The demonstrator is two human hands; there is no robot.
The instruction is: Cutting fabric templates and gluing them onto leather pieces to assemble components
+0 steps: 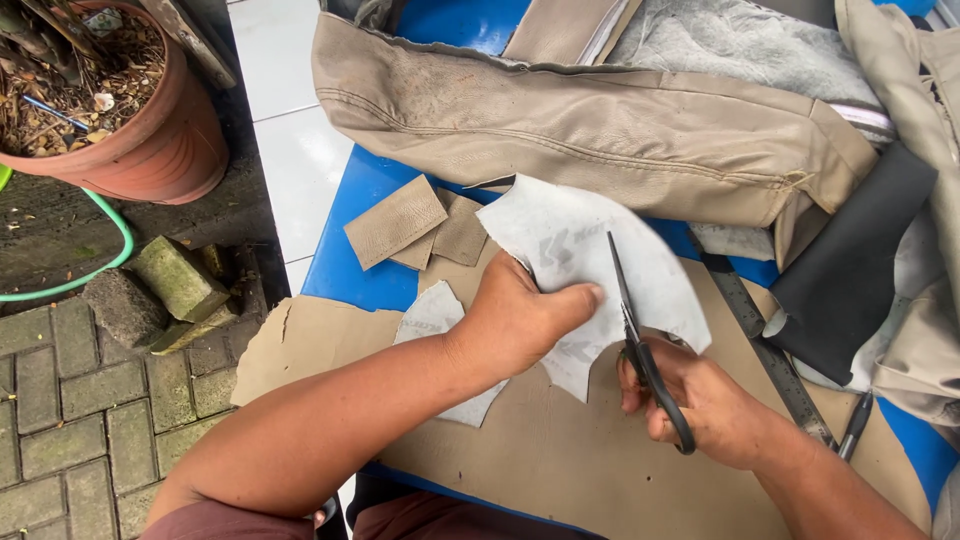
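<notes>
My left hand (520, 318) grips a curved white-grey sheet of material (575, 245) by its lower left part, thumb on top. My right hand (700, 400) holds black scissors (635, 335), fingers through the handles, with the blades pointing up across the sheet. Both hands are over a brown cardboard sheet (590, 450) that lies on a blue table (355, 235). A smaller offcut of the same white material (435, 315) lies under my left wrist.
Tan leather scraps (415, 225) lie left of the sheet. A tan leather cover (600, 130) spans the back. A metal ruler (765, 345), a pen (855, 425) and a black piece (850, 270) lie at right. A clay pot (150, 140) and stone blocks (165, 290) sit at left.
</notes>
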